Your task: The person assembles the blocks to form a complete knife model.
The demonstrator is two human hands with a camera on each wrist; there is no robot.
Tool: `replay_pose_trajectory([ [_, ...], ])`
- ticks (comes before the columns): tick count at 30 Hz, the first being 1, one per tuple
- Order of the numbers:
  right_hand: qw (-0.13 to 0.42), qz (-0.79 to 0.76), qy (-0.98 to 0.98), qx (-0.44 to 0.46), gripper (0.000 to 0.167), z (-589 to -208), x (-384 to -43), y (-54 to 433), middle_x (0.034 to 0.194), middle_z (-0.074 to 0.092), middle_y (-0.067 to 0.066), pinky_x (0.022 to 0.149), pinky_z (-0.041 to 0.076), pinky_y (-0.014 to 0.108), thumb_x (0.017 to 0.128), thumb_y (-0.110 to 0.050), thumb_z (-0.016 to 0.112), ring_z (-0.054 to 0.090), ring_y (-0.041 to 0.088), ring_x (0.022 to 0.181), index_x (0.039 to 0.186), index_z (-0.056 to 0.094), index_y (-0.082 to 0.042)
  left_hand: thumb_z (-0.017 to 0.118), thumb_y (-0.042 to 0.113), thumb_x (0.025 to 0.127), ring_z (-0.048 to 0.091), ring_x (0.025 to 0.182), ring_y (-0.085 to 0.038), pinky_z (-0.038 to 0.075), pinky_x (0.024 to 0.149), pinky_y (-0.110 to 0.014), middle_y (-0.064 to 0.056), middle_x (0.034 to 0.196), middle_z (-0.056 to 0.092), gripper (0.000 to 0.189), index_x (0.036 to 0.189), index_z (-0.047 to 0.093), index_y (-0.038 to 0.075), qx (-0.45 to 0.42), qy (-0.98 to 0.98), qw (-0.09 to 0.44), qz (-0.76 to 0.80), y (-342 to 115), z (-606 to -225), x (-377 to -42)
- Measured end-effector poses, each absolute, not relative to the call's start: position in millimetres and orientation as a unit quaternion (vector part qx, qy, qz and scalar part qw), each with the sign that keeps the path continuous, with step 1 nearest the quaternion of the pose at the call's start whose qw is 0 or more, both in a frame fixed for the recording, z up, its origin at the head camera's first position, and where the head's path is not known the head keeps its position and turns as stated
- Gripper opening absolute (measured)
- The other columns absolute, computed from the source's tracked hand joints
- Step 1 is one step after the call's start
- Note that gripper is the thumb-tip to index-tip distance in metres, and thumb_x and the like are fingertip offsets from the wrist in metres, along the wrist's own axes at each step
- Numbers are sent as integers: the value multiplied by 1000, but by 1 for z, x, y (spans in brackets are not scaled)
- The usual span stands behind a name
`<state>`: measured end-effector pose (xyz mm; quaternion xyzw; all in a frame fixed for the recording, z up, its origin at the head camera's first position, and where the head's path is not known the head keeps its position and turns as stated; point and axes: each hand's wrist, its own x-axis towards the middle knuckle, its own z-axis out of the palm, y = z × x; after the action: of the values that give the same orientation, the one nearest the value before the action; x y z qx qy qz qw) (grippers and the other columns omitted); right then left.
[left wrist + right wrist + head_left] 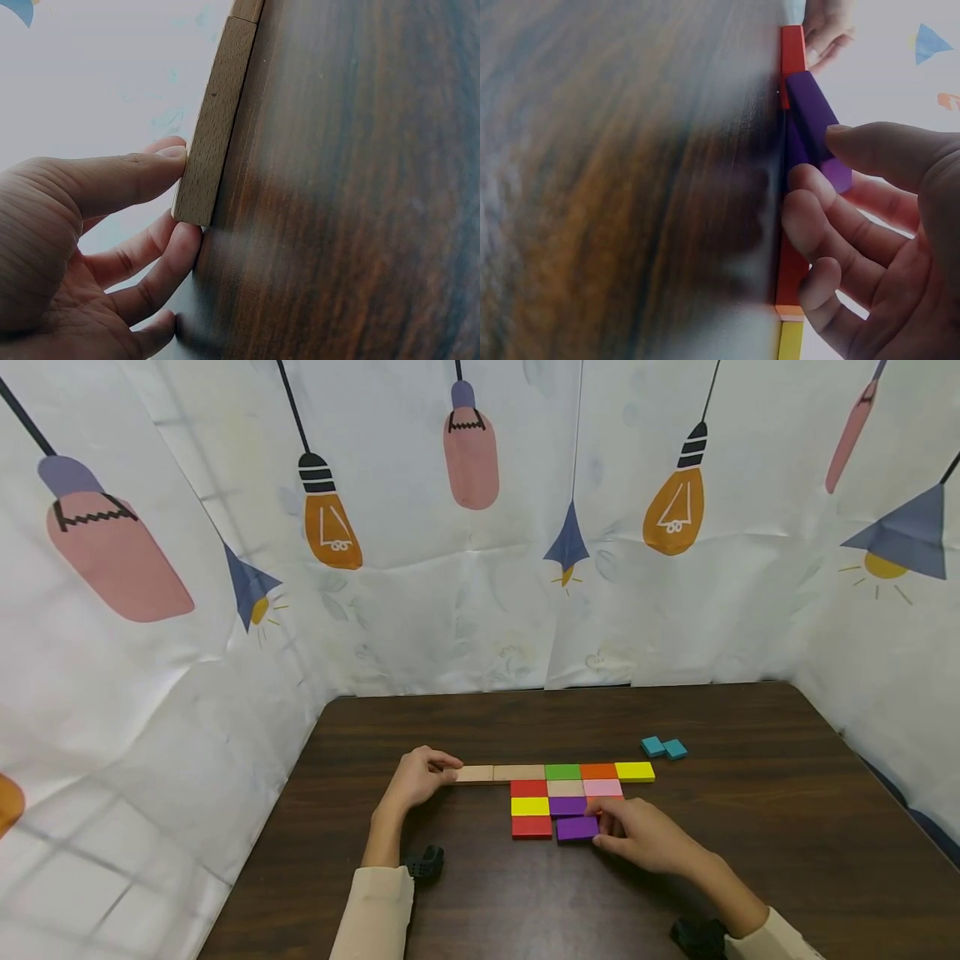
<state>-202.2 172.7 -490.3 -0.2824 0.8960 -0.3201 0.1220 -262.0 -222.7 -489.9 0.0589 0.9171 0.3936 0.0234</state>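
Note:
My left hand [418, 777] pinches the left end of a plain wooden block [476, 773], the last one in a long row. In the left wrist view the thumb lies on one face of that block [214, 120], with fingertips at its end. My right hand [651, 837] pinches a purple block [576, 829] by its right end, in front of another purple block [567, 807]. The right wrist view shows the held purple block [816, 124] tilted, its far end close to a red block [793, 56]. Fingers partly hide the blocks behind.
A green block [562, 772], an orange block [597, 771] and a yellow block [634, 772] continue the back row. Red blocks [531, 827] and another yellow block [530, 807] form the left column. Two teal tiles [653, 747] lie at the back right of the dark table [480, 727].

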Motion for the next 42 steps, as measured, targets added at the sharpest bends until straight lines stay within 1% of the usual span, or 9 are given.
replay_pose_trajectory([
  [7, 127, -314, 895, -289, 27, -492, -202, 173, 82, 61, -14, 62, 46, 21, 96, -28, 73, 52, -1, 68, 119, 64, -18, 76, 14, 93, 63, 89, -17, 56, 77, -37, -4, 106, 66, 12, 102, 82, 20, 58, 916, 26, 396, -223, -491, -262],
  [12, 128, -317, 894, -288, 23, -493, -202, 173, 81, 61, -15, 62, 46, 21, 95, -24, 73, 52, -1, 68, 116, 65, -17, 76, 14, 93, 63, 89, -18, 56, 76, -37, -5, 106, 66, 12, 102, 82, 20, 59, 915, 26, 398, -223, -492, -262],
  [18, 124, -315, 897, -286, 20, -492, -203, 172, 80, 61, -15, 63, 46, 21, 95, -22, 74, 52, -1, 68, 113, 67, -18, 76, 14, 93, 63, 89, -17, 56, 77, -37, -4, 105, 66, 12, 102, 82, 20, 60, 917, 25, 395, -224, -493, -263],
  [30, 112, -303, 910, -262, 16, -488, -204, 165, 76, 59, -14, 60, 45, 22, 91, -22, 78, 51, 1, 64, 103, 67, -19, 76, 15, 93, 63, 87, -16, 55, 75, -35, -4, 103, 66, 12, 102, 82, 21, 64, 916, 22, 396, -225, -494, -264],
  [42, 108, -299, 917, -239, 18, -489, -204, 158, 76, 58, -13, 60, 44, 22, 89, -21, 80, 51, 3, 65, 103, 68, -19, 76, 15, 93, 64, 88, -17, 56, 76, -36, -4, 104, 67, 12, 102, 82, 20, 65, 916, 22, 396, -225, -494, -265],
])
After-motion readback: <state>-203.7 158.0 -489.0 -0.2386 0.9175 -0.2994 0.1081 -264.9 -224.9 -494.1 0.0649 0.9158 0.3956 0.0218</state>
